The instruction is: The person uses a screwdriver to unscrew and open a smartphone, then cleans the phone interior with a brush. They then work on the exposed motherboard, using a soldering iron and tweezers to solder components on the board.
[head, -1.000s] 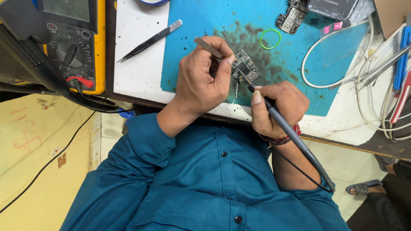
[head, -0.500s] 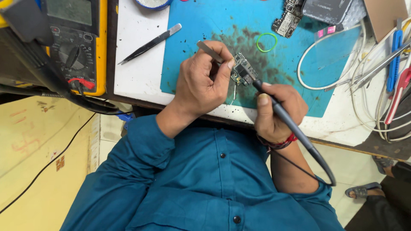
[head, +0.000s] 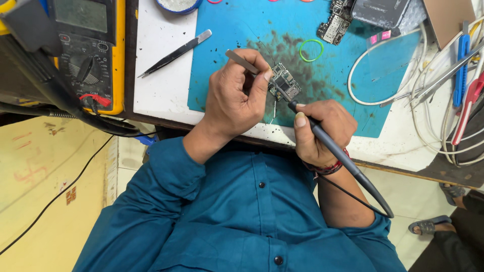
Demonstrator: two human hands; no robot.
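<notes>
The small green circuit board point(head: 285, 82) lay on our stained blue mat point(head: 237, 30). Our left hand point(head: 237, 98) pinched tweezers point(head: 243, 62); our right hand point(head: 322, 128) gripped the soldering iron point(head: 327, 143), tip on the board.

The blue mat point(head: 237, 30) looks like matt rubber, rough with dark burnt stains at its centre. The tweezers point(head: 242, 61) in the left hand point(head: 237, 98) are dull grey metal – a second pair point(head: 174, 53), at nine o'clock from the mat, is black with a shiny tip. The soldering pen point(head: 327, 143) in the right hand point(head: 322, 128) is matt black plastic. The shirt point(head: 242, 216) is smooth teal cloth.
</notes>
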